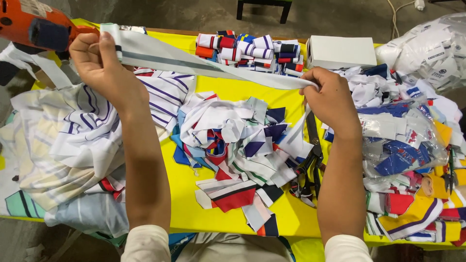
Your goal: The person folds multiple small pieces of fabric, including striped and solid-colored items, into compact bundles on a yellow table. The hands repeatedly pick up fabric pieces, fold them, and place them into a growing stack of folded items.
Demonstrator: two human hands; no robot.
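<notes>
- Head view: the left hand [99,65], in the upper left of the frame, pinches one end of a long white knitted fabric strip with a grey stripe [194,65]; the fingers are pressed together around it.
- The right hand [330,99], right of centre, is closed on the other end, so the strip is stretched between the hands above the yellow table cover [233,87].
- Below the strip lies a loose pile of striped collar pieces in white, red and navy [238,145].
- Black scissors [310,165] lie just beside the right wrist.
- An orange power tool [34,26] is in the upper left corner, touching the left hand's end of the strip.
- Risk, in my judgement: the strip may slip from one pinch if it is pulled too tight, or it may catch on the orange tool.
</notes>
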